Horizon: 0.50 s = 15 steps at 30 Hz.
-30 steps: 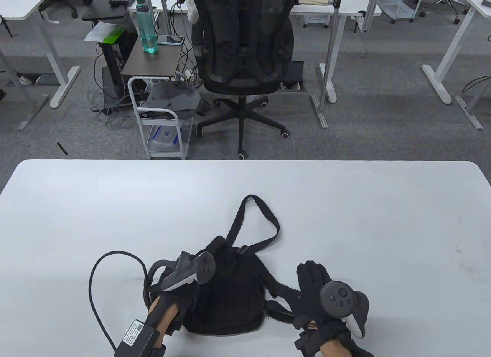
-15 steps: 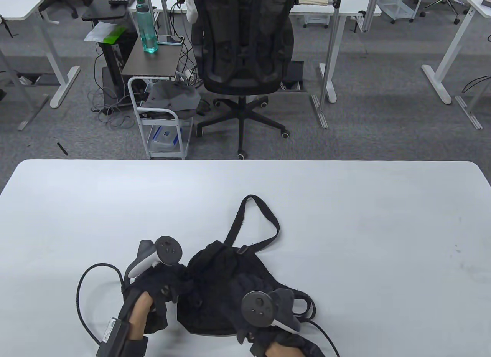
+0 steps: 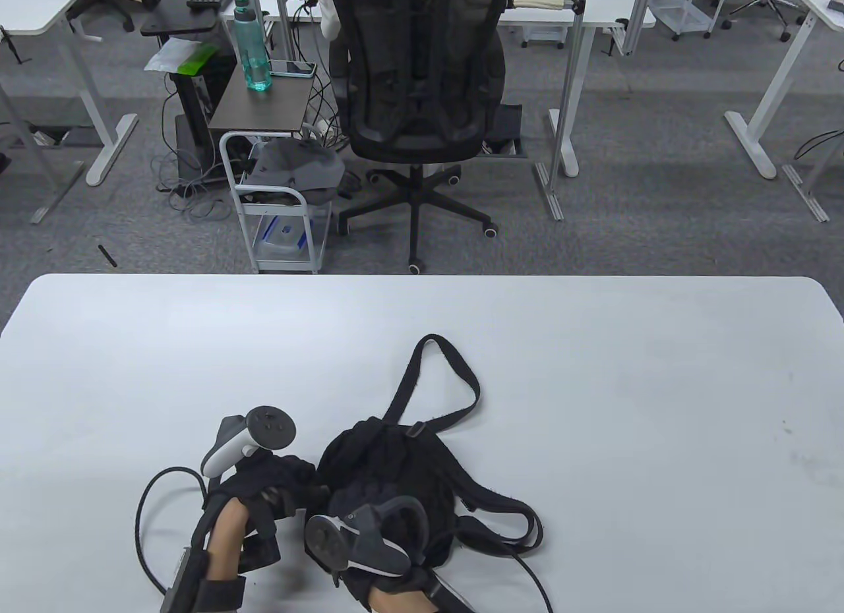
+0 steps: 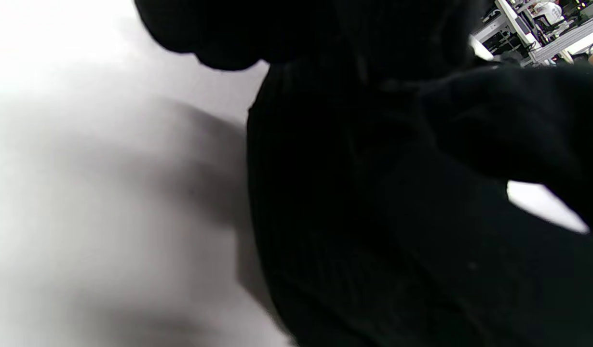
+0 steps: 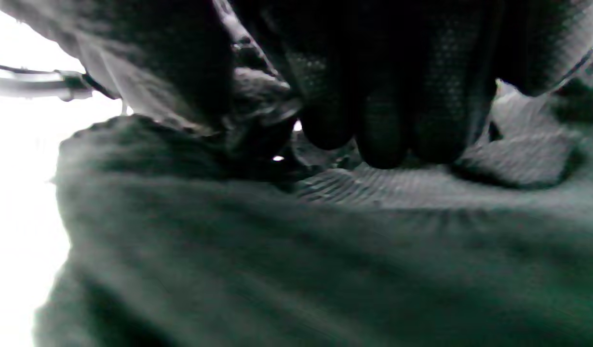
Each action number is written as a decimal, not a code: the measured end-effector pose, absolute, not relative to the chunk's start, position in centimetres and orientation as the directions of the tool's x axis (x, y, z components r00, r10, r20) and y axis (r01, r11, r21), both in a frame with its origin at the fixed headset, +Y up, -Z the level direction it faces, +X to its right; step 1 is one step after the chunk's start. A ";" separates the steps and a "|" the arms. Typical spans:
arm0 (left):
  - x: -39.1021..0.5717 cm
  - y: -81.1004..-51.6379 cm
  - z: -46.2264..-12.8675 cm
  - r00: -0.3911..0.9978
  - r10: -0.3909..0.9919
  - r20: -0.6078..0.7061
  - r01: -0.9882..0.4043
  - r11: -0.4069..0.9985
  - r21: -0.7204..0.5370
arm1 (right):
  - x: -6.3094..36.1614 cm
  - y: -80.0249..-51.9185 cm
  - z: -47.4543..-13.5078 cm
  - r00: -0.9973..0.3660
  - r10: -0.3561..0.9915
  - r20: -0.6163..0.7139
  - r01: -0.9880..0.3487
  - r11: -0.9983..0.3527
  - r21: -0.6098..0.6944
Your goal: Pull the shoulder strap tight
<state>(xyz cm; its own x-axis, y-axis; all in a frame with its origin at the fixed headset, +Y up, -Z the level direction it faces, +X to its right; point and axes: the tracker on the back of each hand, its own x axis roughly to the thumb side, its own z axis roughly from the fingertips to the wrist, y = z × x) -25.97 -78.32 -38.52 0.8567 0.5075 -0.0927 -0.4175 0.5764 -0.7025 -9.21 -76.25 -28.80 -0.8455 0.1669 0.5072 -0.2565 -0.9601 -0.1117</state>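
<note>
A black backpack (image 3: pixel 395 461) lies on the white table (image 3: pixel 593 376) near the front edge. One shoulder strap (image 3: pixel 461 369) loops away toward the far side, and other straps (image 3: pixel 511 517) trail to the right. My left hand (image 3: pixel 280 491) is at the bag's left edge, touching the fabric. My right hand (image 3: pixel 369 501) lies on top of the bag, its tracker (image 3: pixel 356 537) tilted over. In the right wrist view my fingers (image 5: pixel 383 120) curl down onto folded bag fabric (image 5: pixel 325 231). The left wrist view is blurred and filled by the black bag (image 4: pixel 373 217). Neither grip is visible.
A black cable (image 3: pixel 142 507) loops on the table left of my left hand, and another cable (image 3: pixel 534 577) runs off the front edge at the right. An office chair (image 3: pixel 415 105) and a small cart (image 3: pixel 277 204) stand beyond the table's far edge.
My right hand has moved from the table right of the bag leftward onto the bag. My left hand has shifted from the bag's top to its left edge. The bag has bunched slightly.
</note>
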 end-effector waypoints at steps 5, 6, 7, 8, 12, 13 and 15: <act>-25.6 -78.3 -38.4 0.857 0.510 -0.075 -0.398 0.563 -0.724 | -9.2 -76.3 -28.8 -0.851 0.123 0.511 -0.236 -0.958 -0.162; -25.5 -78.4 -38.4 0.864 0.500 -0.063 -0.381 0.565 -0.732 | -9.2 -76.4 -28.7 -0.848 0.115 0.518 -0.235 -0.956 -0.173; -25.2 -78.5 -38.2 0.863 0.503 -0.040 -0.361 0.561 -0.745 | -9.2 -76.5 -28.6 -0.845 0.097 0.526 -0.229 -0.954 -0.193; -25.1 -78.6 -38.0 0.869 0.495 -0.006 -0.331 0.571 -0.752 | -9.2 -76.4 -28.6 -0.845 0.077 0.529 -0.213 -0.956 -0.202; -24.8 -77.3 -36.4 0.867 0.457 0.201 -0.248 0.743 -0.621 | -9.0 -76.2 -28.6 -0.840 0.100 0.534 -0.247 -0.946 -0.212; -24.2 -77.0 -35.7 0.854 0.436 0.283 -0.205 0.784 -0.586 | -8.8 -76.1 -28.6 -0.839 0.105 0.533 -0.258 -0.941 -0.220; -23.1 -76.5 -34.6 0.859 0.368 0.357 -0.130 0.830 -0.543 | -8.5 -75.9 -28.6 -0.836 0.101 0.540 -0.268 -0.933 -0.240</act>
